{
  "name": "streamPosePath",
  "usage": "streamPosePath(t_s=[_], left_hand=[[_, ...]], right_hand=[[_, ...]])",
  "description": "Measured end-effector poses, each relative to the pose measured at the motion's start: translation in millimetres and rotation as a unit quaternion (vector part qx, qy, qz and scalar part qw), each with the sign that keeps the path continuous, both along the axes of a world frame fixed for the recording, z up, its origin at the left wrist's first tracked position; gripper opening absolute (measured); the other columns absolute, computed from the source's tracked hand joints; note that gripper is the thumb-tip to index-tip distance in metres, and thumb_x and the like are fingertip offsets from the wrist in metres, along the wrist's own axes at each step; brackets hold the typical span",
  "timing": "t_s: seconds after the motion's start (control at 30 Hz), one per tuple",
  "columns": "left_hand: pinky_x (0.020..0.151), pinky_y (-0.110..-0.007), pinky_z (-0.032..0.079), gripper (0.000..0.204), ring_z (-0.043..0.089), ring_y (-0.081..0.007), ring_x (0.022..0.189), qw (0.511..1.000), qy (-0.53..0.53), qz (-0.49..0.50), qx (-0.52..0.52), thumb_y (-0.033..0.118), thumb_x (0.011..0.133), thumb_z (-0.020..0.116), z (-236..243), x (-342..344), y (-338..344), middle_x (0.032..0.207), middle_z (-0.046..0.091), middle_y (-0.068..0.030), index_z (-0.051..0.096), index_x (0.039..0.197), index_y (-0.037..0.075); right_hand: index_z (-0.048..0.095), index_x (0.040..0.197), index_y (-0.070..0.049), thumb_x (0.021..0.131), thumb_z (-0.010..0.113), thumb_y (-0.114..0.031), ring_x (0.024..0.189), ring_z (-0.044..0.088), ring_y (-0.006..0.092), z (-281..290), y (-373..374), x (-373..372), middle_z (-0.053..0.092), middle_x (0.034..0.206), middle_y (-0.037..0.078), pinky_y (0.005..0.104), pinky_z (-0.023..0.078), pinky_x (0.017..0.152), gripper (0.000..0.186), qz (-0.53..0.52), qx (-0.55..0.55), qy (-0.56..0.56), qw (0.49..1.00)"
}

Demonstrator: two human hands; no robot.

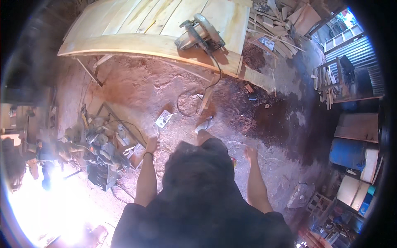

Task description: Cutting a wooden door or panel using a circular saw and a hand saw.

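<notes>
My left hand [152, 144], with a dark band at the wrist, hangs beside my leg above the floor. It looks loosely open and holds nothing that I can see. The white power strip [164, 119] on the ground is nearest to it, with a cable running from it. On my other side, my right hand [250, 153] hangs in the air with its fingers loosely apart and nothing visible in them. Ahead, a circular saw [201, 34] rests on a workbench of pale wooden boards [136, 44], its black cord [218, 68] dropping over the edge to the floor.
Tools and machine parts [103, 144] clutter the floor at left. Wood offcuts [277, 27] are heaped beyond the bench's right end. A bench leg [208, 99] and looped cord stand before my foot [202, 125]. A blue container [347, 153] is at right; another hand [315, 239] shows at lower right.
</notes>
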State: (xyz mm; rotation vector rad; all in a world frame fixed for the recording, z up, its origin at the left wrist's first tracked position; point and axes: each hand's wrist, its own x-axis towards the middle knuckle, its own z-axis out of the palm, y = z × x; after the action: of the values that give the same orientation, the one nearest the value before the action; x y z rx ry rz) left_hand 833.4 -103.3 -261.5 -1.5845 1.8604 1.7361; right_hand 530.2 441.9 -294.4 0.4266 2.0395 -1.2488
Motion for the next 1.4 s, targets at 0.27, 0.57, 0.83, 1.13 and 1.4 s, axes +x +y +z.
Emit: streamPosePath(t_s=[0.27,0.57,0.83,1.13,1.4], left_hand=[[0.082,-0.038,0.054,0.029,0.066,-0.0226,0.092,0.977,0.149,0.034,-0.151,0.019,0.098,0.049,33.7,72.7,77.2,0.103,0.068,-0.0147,0.066,0.111,0.0],[0.079,-0.049,0.056,0.029,0.07,-0.0358,0.091,0.907,-0.233,-0.338,-0.097,0.024,0.09,0.052,-30.4,286.5,309.3,0.097,0.072,-0.0198,0.071,0.091,0.002],[0.081,-0.041,0.053,0.037,0.068,-0.0272,0.092,0.973,-0.122,0.184,0.071,0.035,0.094,0.056,14.1,190.0,324.5,0.102,0.07,-0.0143,0.069,0.105,0.002],[0.086,-0.04,0.051,0.036,0.068,-0.0315,0.095,0.947,0.042,0.285,-0.14,0.032,0.095,0.059,108.9,86.1,257.7,0.098,0.071,-0.019,0.068,0.109,0.0],[0.069,-0.045,0.055,0.03,0.071,-0.0278,0.082,0.962,-0.246,0.116,0.036,0.031,0.092,0.054,-10.1,203.1,409.9,0.1,0.073,-0.0125,0.071,0.104,0.01]], right_hand=[[0.06,0.081,-0.009,0.094,0.058,-0.026,0.052,0.055,0.0199,6.2,123.6,228.8,0.056,0.065,0.005,0.0351,0.044,0.044,0.021,0.507,0.171,0.037,0.844],[0.061,0.08,-0.012,0.093,0.058,-0.028,0.052,0.054,0.0169,46.3,58.1,41.2,0.054,0.064,0.003,0.0321,0.044,0.045,0.021,0.3,0.085,-0.171,0.935],[0.062,0.092,-0.012,0.093,0.061,-0.031,0.057,0.057,0.013,83.2,-141.4,-141.7,0.061,0.076,0.001,0.0291,0.043,0.044,0.018,0.185,-0.047,0.039,0.981],[0.07,0.105,-0.006,0.092,0.063,-0.026,0.064,0.061,0.0137,-4.8,-205.4,-89.4,0.067,0.08,0.004,0.0297,0.05,0.052,0.025,0.502,-0.015,0.059,0.863],[0.074,0.084,-0.006,0.085,0.067,-0.024,0.063,0.061,0.0143,-33.7,-200.6,-27.5,0.065,0.07,0.002,0.0329,0.05,0.055,0.02,0.564,0.02,0.005,0.826]])
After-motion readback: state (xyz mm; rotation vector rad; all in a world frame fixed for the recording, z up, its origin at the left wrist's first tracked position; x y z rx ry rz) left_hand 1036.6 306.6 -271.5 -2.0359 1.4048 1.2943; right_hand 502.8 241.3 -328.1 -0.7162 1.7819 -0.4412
